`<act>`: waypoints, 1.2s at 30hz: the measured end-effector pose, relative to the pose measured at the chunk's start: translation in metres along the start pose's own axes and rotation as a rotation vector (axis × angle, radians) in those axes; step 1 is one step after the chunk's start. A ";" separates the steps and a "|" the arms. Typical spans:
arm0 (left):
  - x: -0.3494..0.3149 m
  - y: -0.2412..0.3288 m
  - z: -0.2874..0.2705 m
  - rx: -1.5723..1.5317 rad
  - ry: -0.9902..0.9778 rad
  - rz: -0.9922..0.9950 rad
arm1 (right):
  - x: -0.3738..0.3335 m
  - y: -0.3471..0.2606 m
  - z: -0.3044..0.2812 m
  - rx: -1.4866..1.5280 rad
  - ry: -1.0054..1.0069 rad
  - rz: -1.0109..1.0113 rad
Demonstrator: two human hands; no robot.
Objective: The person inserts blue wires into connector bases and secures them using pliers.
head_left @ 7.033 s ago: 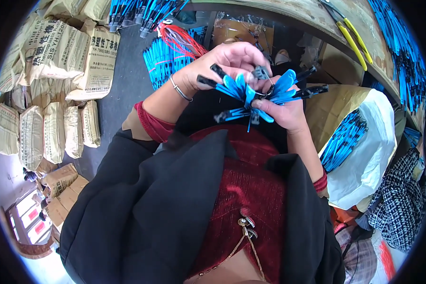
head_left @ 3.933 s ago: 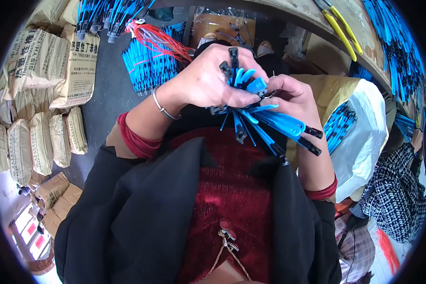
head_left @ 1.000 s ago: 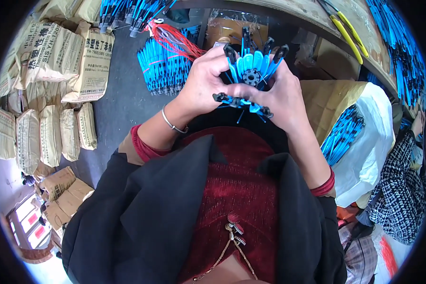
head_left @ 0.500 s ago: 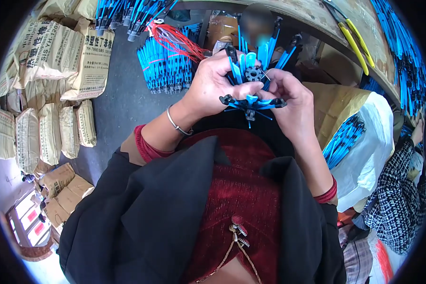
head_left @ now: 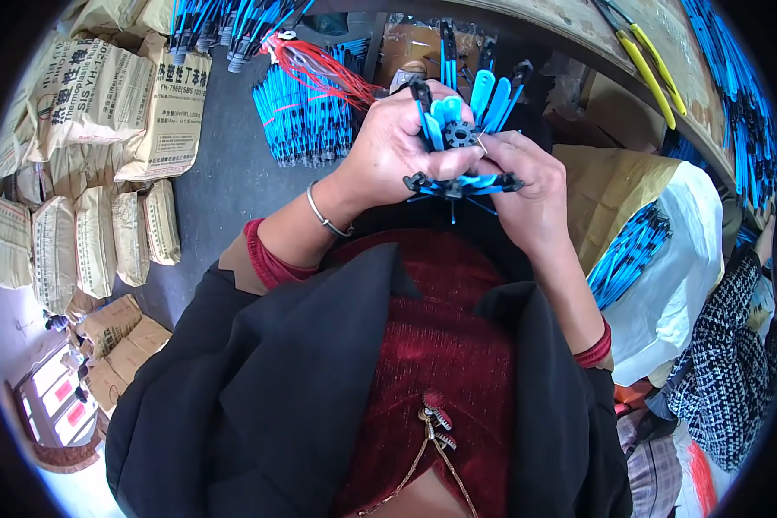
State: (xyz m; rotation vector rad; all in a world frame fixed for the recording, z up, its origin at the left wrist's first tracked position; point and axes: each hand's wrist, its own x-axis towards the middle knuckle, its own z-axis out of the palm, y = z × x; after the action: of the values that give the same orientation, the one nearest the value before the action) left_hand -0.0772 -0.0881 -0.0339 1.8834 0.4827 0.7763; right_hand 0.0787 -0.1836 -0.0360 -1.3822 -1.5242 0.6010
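In front of my chest I hold a frame of blue arms with black ends, fanned around a notched round black hub (head_left: 461,133). My left hand (head_left: 384,142) is closed around its left side, with the thumb lying just below the hub. At the hub's right edge, my right hand (head_left: 533,173) is closed in a pinch on a thin metal wire (head_left: 482,142), one end of which reaches the hub. Several wide blue arms (head_left: 483,91) stand up beyond the hub. Shorter arms (head_left: 483,183) spread out below my fingers, partly hidden by them.
A wooden table (head_left: 570,30) at the upper right bears yellow-handled pliers (head_left: 652,78) and blue strips (head_left: 742,121). Bundled blue-and-black strips (head_left: 302,125) and red cords (head_left: 324,69) lie upper left. Paper sacks (head_left: 104,104) are stacked left. A white sack (head_left: 686,259) holds more strips; a person's patterned sleeve (head_left: 721,371) is at right.
My right hand's fingers have drawn closer together and tipped toward the hub. The frame has tilted slightly, so its lower middle part shows less. My left hand keeps its grip.
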 end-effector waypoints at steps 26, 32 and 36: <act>0.010 0.021 0.011 0.006 -0.135 -0.296 | 0.022 -0.011 -0.031 -0.091 -0.032 0.113; 0.018 0.018 0.014 0.039 -0.035 -0.328 | 0.008 -0.016 -0.014 0.127 0.161 0.339; 0.019 0.015 0.012 -0.082 -0.088 -0.179 | 0.012 -0.024 -0.032 -0.309 0.005 -0.085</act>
State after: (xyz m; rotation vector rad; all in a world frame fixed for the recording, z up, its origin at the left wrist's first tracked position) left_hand -0.0553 -0.0903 -0.0185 1.7634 0.5473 0.5843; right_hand 0.0972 -0.1856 0.0014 -1.5368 -1.7146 0.3168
